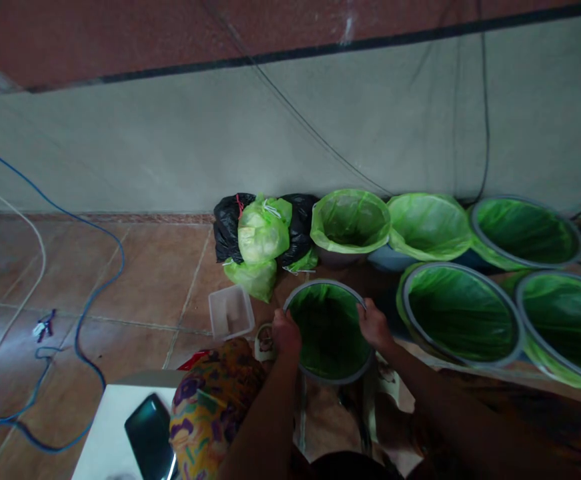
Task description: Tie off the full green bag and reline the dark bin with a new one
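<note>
Between my two hands is a round trash bin [330, 333] lined with a green bag, its grey rim ring seated around the mouth. My left hand [287, 333] grips the rim on the left side, fingers wrapped over it. On the opposite side, my right hand [374, 325] is closed on the rim. The bin's inside looks dark, and its outer body is mostly hidden from above. Close to its right stands another green-lined bin [406, 300] with a grey ring. Left of my left hand lies a clear plastic container [231, 312].
Along the wall stand more bins with green liners [351, 193], [427, 200]. Tied green bags [264, 230] and black bags [227, 227] are piled beside them. A blue hose [90, 303] and keys [44, 327] lie on the tiles. A phone [153, 437] rests on a white surface [103, 427].
</note>
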The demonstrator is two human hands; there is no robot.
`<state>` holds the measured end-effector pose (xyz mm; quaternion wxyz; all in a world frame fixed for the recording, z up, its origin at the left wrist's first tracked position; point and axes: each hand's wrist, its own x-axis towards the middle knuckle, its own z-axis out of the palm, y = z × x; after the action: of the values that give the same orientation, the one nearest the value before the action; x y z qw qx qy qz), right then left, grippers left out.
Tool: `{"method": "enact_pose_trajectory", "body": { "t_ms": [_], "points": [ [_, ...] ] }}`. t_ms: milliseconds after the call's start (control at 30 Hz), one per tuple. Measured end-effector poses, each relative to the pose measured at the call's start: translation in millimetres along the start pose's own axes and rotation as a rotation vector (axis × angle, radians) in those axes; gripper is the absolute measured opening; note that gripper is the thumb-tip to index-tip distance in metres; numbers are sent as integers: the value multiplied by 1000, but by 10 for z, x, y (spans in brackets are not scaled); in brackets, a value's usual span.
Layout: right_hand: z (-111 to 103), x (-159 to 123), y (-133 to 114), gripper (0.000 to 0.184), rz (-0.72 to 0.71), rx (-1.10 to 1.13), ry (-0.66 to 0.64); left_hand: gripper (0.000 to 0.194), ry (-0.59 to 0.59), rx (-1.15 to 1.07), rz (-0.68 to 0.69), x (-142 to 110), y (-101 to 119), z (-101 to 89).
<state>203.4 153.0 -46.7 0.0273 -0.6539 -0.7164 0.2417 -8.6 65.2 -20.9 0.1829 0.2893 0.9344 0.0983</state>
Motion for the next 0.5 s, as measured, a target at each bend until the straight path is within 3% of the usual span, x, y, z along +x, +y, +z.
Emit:
{"method": "enact_pose_trajectory", "body": {
  "t_ms": [100,200,267,333,400,500],
  "points": [
    [-176,-60,-121,34,-63,-76,109,27,-29,-37,30,-39,-13,-73],
    [-322,-156,-352,40,-156,-124,252,30,37,-33,94,-72,-44,-124],
    [-303,-187,-526,33,-283,-88,112,38,95,-22,159,-56,-51,-140],
    [-171,-149,-663,30,-382,-59,-150,45,99,2,192,4,-34,-145],
    [27,-33,-742,31,-383,-63,-346,44,18,38,189,95,3,-142],
    [313,214,-803,32,-296,3,-406,30,-168,86,122,219,52,-126]
  ]
}}
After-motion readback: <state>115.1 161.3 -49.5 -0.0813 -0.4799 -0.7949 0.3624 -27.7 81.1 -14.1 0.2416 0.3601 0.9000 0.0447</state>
